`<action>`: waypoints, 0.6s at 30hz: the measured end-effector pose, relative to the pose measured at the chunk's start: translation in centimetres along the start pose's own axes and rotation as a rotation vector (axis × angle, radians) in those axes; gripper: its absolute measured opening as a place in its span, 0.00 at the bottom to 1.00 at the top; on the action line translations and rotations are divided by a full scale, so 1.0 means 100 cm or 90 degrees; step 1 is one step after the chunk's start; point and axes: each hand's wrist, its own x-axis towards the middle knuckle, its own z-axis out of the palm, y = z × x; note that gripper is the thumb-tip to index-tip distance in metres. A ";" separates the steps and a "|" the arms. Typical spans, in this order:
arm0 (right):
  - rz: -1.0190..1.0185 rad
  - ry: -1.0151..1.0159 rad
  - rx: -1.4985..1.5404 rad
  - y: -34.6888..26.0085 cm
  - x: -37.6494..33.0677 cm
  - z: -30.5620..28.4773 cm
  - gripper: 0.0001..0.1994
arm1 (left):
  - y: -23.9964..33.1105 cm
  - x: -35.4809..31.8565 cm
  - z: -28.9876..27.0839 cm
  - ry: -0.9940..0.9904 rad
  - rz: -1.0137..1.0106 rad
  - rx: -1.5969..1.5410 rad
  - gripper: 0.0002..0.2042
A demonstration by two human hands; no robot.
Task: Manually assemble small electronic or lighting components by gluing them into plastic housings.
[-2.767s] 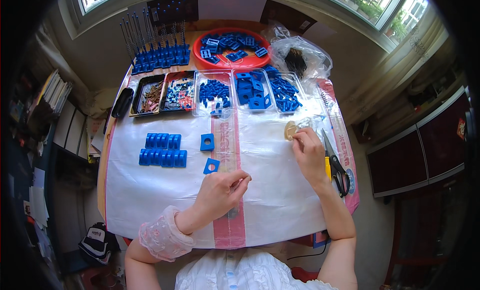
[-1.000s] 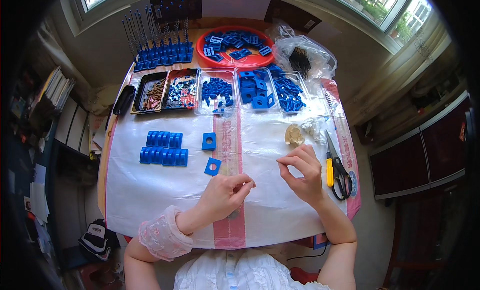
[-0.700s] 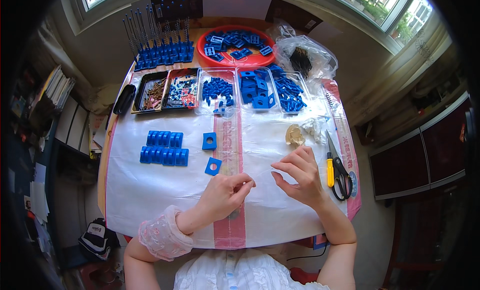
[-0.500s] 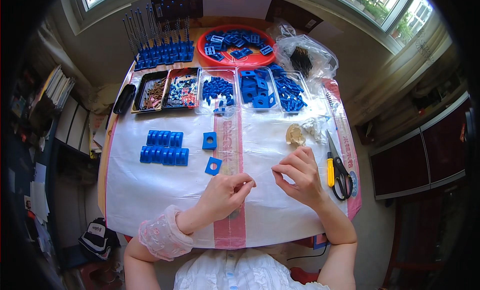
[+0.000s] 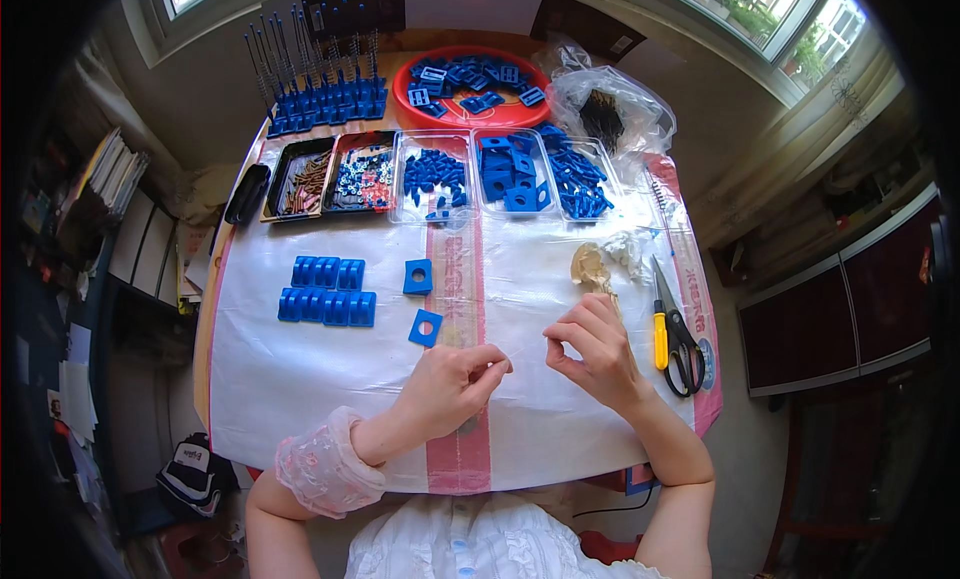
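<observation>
My left hand is held above the cloth-covered table, thumb and forefinger pressed together in a pinch. Opposite it, my right hand pinches too, its thumb tip meeting the forefinger. Whatever is between the fingers is too small to make out. Just beyond my left hand lies a blue plate with a round hole, and a second blue holed plate lies farther off. To their left, blue ridged blocks stand in a far row and a near row. A tan crumpled lump sits behind my right hand.
A yellow-handled screwdriver and black scissors lie at the right. Across the back stand a tray of screws, several trays of small parts, a red basin of blue pieces, upright blue rod assemblies and a clear plastic bag.
My right hand's thumb and forefinger have drawn closer together, with the hand shifting very slightly. My left hand keeps its pinch in place.
</observation>
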 end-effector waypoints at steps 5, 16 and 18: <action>0.036 0.005 0.020 0.003 -0.001 -0.002 0.11 | -0.003 0.000 -0.001 0.000 0.002 0.006 0.09; 0.106 -0.005 0.103 0.000 0.005 -0.011 0.08 | -0.004 0.001 0.001 0.057 0.042 0.047 0.07; 0.121 -0.010 0.131 -0.002 0.005 -0.010 0.08 | -0.004 0.001 0.002 0.078 0.065 0.058 0.07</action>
